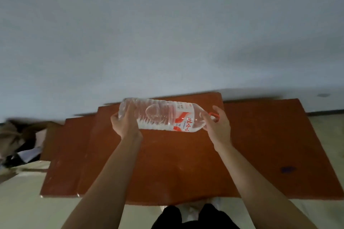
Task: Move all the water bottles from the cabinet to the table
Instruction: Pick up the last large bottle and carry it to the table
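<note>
1. Water bottle (163, 116) — large, clear, ribbed plastic, lying on its side above the far middle of the table (260, 145). Its base points to your left and its neck to your right. A white label with red markings wraps the shoulder end, and a red carry handle (214, 115) shows at the neck. You cannot tell whether the bottle's underside touches the tabletop or hangs just above it.

2. Your left hand (124, 122) grasps the base end: fingers curl over the top of the ribbed body, with the palm under it.

3. Your right hand (216, 124) is closed around the neck end beside the red handle. The thumb sits on the near side of the shoulder and the fingers reach round the far side. How far they hook the handle is hidden.

4. Both forearms are bare and stretch forward from the bottom edge, spread apart, one to each end of the bottle.

5. The table is a reddish-brown surface made of overlapping panels, scuffed with pale marks. A small dark blue mark (287, 169) lies near its right front, well apart from the bottle.

6. Beyond the table stands a plain grey-white wall (167, 33). The bottle's far side lines up near the table's back edge.

7. To your left, on the pale floor (20, 206), sits a blurred heap of brown and dark clutter (20, 139) — contents not readable.

8. Below the table's front edge, dark trouser legs (193, 217) and light footwear show.
</note>
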`<act>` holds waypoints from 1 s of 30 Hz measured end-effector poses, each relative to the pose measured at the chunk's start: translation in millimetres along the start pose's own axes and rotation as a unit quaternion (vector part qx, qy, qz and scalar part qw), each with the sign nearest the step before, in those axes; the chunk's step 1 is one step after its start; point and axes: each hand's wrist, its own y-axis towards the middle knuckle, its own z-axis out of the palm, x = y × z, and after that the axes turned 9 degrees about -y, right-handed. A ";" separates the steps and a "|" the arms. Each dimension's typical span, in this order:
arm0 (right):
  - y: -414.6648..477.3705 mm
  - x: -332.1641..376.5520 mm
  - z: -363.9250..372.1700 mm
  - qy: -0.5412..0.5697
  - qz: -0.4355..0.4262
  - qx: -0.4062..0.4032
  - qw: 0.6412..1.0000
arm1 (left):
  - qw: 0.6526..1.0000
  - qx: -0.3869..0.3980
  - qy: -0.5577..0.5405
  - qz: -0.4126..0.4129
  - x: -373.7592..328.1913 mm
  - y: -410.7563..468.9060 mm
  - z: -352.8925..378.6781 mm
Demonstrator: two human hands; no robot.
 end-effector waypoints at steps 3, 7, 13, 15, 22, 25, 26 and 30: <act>-7.9 45.5 21.3 0.138 0.002 0.039 0.990 | 0.994 0.021 -0.041 0.099 -67.5 -24.2 -24.9; -30.0 90.9 57.3 0.248 0.052 0.143 0.957 | 0.977 0.001 -0.057 0.204 -127.0 -43.0 -68.9; -107.9 137.2 109.5 0.266 0.054 0.391 0.879 | 0.967 -0.038 -0.117 0.223 -166.7 -42.6 -178.7; -143.7 147.9 130.2 0.257 0.013 0.364 0.895 | 0.964 -0.049 -0.161 0.205 -162.9 -35.0 -227.2; -315.4 169.9 222.1 0.126 -0.350 0.304 0.877 | 0.931 -0.088 -0.351 0.042 -105.9 -21.1 -440.4; -411.7 160.2 268.3 0.100 -0.466 0.305 0.824 | 0.917 -0.140 -0.374 0.014 -83.5 -21.3 -537.9; -460.6 154.4 294.2 0.098 -0.505 0.311 0.799 | 0.905 -0.162 -0.393 0.014 -77.8 -21.7 -588.5; -575.8 147.8 341.2 0.079 -0.577 0.358 0.730 | 0.882 -0.188 -0.431 -0.025 -61.3 -28.4 -696.7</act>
